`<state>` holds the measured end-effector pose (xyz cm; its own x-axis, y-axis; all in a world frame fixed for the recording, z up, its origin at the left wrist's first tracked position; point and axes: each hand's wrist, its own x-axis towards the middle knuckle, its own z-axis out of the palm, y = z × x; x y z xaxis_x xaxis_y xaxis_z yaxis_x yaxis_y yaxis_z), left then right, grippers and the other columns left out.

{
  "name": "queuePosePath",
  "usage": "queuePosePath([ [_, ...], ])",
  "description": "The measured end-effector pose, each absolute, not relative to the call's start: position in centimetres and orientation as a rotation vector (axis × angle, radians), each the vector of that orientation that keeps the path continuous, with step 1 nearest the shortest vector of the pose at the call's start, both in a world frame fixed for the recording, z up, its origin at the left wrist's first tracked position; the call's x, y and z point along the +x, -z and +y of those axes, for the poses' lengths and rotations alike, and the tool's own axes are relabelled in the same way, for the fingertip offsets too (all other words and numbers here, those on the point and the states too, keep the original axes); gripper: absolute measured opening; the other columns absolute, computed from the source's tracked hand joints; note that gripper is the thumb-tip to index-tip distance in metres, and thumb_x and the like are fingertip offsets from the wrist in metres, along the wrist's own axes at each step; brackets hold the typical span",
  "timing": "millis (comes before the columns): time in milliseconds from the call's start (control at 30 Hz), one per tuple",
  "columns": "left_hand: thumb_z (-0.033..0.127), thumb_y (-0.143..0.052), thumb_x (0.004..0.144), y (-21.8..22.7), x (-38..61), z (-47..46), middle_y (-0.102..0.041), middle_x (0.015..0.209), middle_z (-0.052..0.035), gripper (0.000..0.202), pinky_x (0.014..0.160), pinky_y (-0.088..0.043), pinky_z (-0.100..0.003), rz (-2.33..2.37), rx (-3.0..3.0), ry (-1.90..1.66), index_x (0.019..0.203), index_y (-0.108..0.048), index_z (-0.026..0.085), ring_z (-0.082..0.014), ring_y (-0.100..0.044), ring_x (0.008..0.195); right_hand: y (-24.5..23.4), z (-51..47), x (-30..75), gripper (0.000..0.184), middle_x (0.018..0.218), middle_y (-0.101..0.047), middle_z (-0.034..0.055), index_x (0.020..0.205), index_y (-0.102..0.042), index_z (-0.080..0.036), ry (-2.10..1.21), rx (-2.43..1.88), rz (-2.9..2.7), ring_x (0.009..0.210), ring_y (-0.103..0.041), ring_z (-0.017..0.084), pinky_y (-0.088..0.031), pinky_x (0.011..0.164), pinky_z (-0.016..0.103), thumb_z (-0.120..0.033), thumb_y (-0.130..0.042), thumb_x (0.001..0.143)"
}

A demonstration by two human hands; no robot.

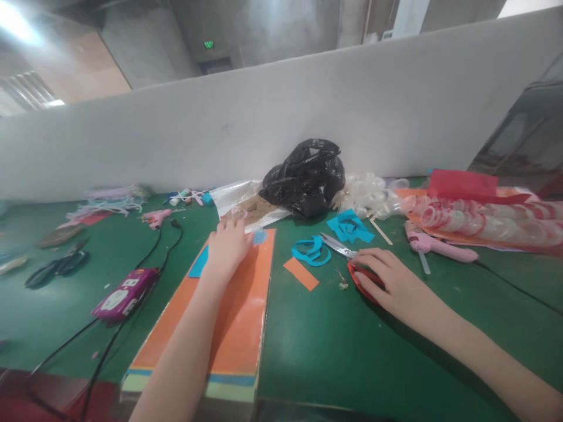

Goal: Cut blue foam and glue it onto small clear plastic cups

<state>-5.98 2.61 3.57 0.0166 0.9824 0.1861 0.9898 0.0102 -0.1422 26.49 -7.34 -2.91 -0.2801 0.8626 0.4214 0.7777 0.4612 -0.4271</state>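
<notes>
Head view: orange sheets [241,316]; left hand [229,243] over their far end, grip unclear; right hand [396,281] right of sheets, fingers across red-handled scissors [347,252], cannot tell if gripping; blue strips [315,244] just right of sheets. Safer handling: fingers clear of blades.

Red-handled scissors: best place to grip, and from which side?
Probably the red handles, from the near right. The blades point away and leftward, leaving the handles toward the person; the right hand is at them.
</notes>
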Motion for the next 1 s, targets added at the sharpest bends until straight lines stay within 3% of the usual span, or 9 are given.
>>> queuePosePath([
  [167, 0.047, -0.054, 0.091, -4.5, -8.1, 2.3, -0.065, 0.128, -0.0235, 0.05, 0.089, -0.053, -0.042, -2.433, -1.9, -0.242, 0.125, -0.062, 0.012, -0.0395, -0.064, 0.118, 2.9, -7.3, 26.9, 0.027, 0.117, -0.071, 0.0113, 0.106, -0.068, -0.023, -0.148, -1.322, -2.141, 0.109, -0.067, 0.027, -0.056, 0.097, 0.049, -0.035, -0.045, 0.103],
  [300, 0.044, -0.055, 0.088, -3.8, -10.0, 3.4, -0.072, 0.119, -0.0201, 0.039, 0.078, -0.053, -0.034, -2.459, -2.017, -0.257, 0.112, -0.068, 0.015, -0.0344, -0.071, 0.105, 3.1, -7.4, 26.9, 0.026, 0.117, -0.071, 0.0112, 0.106, -0.069, -0.023, -0.165, -1.313, -2.135, 0.111, -0.066, 0.028, -0.055, 0.099, 0.051, -0.036, -0.047, 0.102],
  [567, 0.051, -0.056, 0.084, -3.7, -10.1, 3.8, -0.076, 0.109, -0.016, 0.044, 0.081, -0.052, -0.034, -2.455, -2.142, -0.242, 0.113, -0.072, 0.021, -0.0336, -0.072, 0.102, 3.2, -7.3, 26.9, 0.024, 0.117, -0.071, 0.0104, 0.106, -0.07, -0.024, -0.156, -1.3, -2.14, 0.112, -0.065, 0.028, -0.054, 0.1, 0.05, -0.034, -0.048, 0.102],
  [800, 0.049, -0.055, 0.085, -3.9, -10.0, 3.6, -0.074, 0.113, -0.0201, 0.041, 0.074, -0.052, -0.034, -2.449, -2.068, -0.282, 0.103, -0.072, 0.016, -0.0348, -0.072, 0.1, 3.4, -7.3, 27.0, 0.025, 0.117, -0.07, 0.0111, 0.106, -0.069, -0.023, -0.156, -1.309, -2.167, 0.112, -0.065, 0.028, -0.053, 0.1, 0.05, -0.034, -0.047, 0.102],
  [1000, 0.051, -0.055, 0.086, -3.0, -10.7, 4.0, -0.073, 0.115, -0.0176, 0.042, 0.075, -0.052, -0.034, -2.422, -2.073, -0.251, 0.111, -0.066, 0.019, -0.0345, -0.072, 0.101, 3.5, -7.3, 27.1, 0.024, 0.117, -0.071, 0.0097, 0.106, -0.07, -0.025, -0.188, -1.32, -2.165, 0.113, -0.064, 0.028, -0.053, 0.101, 0.051, -0.034, -0.048, 0.102],
])
